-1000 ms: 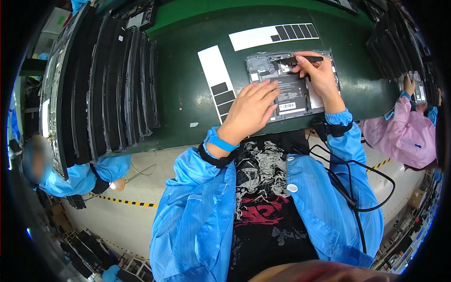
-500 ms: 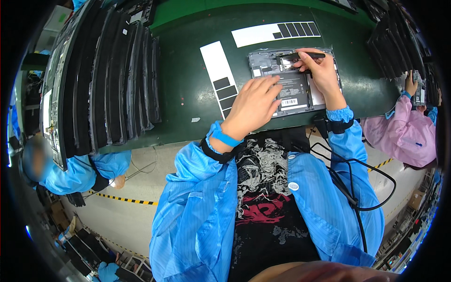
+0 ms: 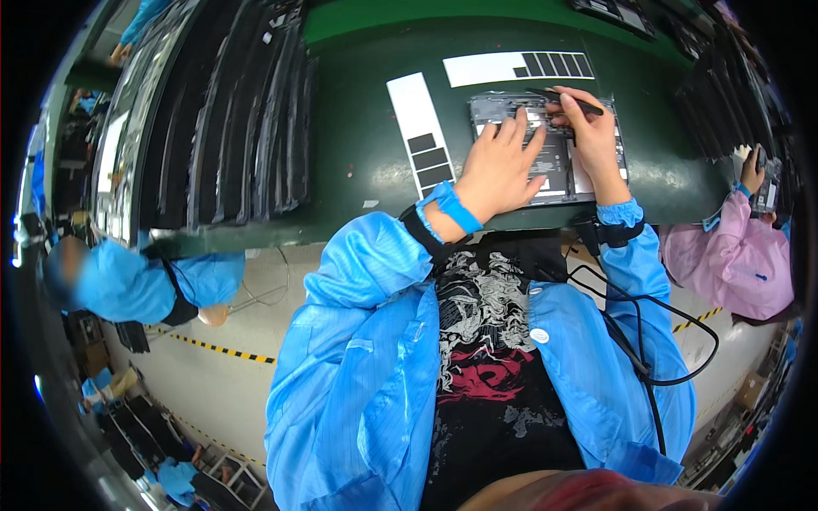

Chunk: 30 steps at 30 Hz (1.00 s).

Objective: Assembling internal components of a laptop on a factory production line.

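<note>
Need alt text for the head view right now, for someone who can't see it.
Left hand rests flat on an opened grey flat device on a green work mat, while the right hand holds a slim black tool over its top edge. Dark flat panels stand stacked to the left.
</note>
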Available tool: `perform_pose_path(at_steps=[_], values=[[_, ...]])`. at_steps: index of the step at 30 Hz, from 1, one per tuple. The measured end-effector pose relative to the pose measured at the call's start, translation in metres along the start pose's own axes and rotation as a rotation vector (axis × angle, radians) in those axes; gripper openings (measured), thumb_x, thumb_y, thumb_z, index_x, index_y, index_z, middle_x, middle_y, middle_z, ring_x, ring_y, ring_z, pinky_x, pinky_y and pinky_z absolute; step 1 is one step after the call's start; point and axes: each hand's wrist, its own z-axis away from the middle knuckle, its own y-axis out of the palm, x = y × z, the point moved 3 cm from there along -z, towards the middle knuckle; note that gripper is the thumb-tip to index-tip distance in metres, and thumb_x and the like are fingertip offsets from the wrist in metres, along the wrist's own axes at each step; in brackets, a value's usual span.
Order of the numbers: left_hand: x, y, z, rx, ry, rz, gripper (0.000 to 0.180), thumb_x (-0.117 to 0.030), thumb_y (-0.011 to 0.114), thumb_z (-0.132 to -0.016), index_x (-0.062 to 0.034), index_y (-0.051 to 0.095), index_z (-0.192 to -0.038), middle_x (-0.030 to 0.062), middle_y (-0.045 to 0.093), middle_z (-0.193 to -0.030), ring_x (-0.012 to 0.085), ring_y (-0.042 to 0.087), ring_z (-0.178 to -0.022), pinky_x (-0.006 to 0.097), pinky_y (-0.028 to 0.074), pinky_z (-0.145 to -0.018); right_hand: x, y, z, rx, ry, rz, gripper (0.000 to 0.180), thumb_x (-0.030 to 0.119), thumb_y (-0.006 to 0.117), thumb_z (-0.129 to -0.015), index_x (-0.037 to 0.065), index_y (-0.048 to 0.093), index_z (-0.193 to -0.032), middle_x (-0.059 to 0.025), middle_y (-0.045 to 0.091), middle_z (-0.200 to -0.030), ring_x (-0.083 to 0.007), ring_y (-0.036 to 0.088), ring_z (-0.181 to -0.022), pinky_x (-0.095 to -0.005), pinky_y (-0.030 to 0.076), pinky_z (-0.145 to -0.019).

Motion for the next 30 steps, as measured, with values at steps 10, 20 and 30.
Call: perform_pose_path(at_steps=[10, 20, 30], values=[[0.057, -0.038, 0.093, -0.104, -0.482, 0.139, 0.058, -0.033, 0.068, -0.08, 0.0012, 0.052, -0.123, 0.0164, 0.051, -0.127, 0.0339, 0.045, -0.118, 0.043, 0.037, -0.098, 0.028, 0.104, 0.034, 0.074, -0.086, 0.375, 0.021, 0.02, 0.065, -0.084, 0.002, 0.07, -0.091, -0.0153, 0.069, -0.093, -0.0228, 0.063, -0.098, -0.0305, 0.05, -0.078], [0.058, -0.032, 0.094, -0.042, -0.466, 0.001, 0.068, -0.042, 0.069, -0.076, -0.0011, 0.05, -0.127, 0.014, 0.046, -0.132, 0.0303, 0.041, -0.121, 0.044, 0.034, -0.097, 0.011, 0.123, 0.021, 0.152, -0.165, 0.593, 0.022, 0.023, 0.061, -0.083, 0.004, 0.071, -0.088, -0.016, 0.07, -0.079, -0.0239, 0.051, -0.122, -0.0433, 0.028, -0.106], [0.059, -0.03, 0.092, -0.057, -0.436, -0.064, 0.068, -0.045, 0.067, -0.077, -0.001, 0.051, -0.127, 0.0131, 0.049, -0.129, 0.029, 0.044, -0.118, 0.043, 0.036, -0.094, 0.007, 0.122, 0.023, 0.155, -0.275, 0.527, 0.02, 0.023, 0.063, -0.082, 0.007, 0.071, -0.092, -0.0182, 0.064, -0.112, -0.0198, 0.068, -0.07, -0.0385, 0.03, -0.107]])
